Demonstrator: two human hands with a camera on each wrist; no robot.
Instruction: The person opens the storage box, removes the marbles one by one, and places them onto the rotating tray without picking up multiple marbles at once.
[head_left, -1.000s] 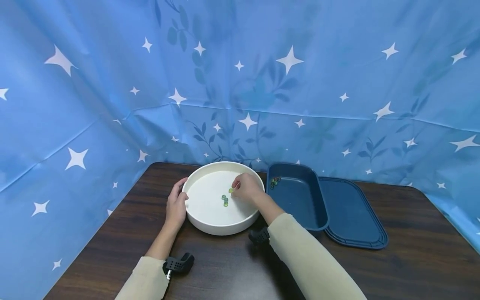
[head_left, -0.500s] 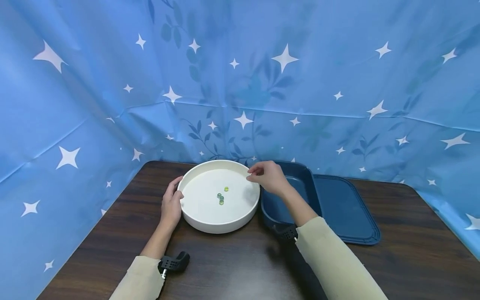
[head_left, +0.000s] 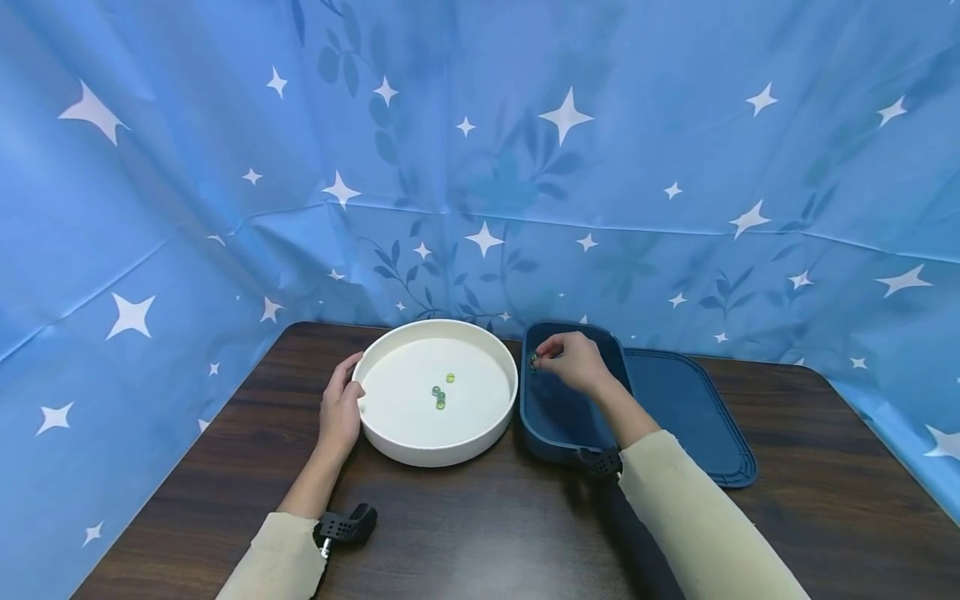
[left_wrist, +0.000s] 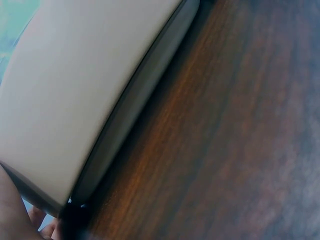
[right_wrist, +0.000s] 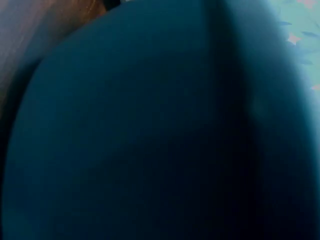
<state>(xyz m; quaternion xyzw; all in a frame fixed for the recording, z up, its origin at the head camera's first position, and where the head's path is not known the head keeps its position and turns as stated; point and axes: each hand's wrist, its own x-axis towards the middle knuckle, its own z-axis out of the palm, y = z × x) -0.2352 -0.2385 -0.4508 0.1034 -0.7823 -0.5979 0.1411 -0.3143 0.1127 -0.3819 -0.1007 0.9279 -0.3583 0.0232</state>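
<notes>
Four small glassy beads (head_left: pixel 441 397) lie in one white round tray (head_left: pixel 435 456) mid-frame: three clustered, one yellowish, slightly apart. The left hand (head_left: pixel 341 410) grips the tray's left rim, thumb over the edge. Just beside the tray's right side sits one dark blue bin (head_left: pixel 561 421). The right hand (head_left: pixel 576 362) is over its upper part, fingers drawn together by more beads (head_left: pixel 533 364), too hidden to count; I cannot tell whether they pinch one. One flat blue lid (head_left: pixel 693 412) lies farther right. The counter (head_left: pixel 465 533) stretches open below the tray, between the forearms.
</notes>
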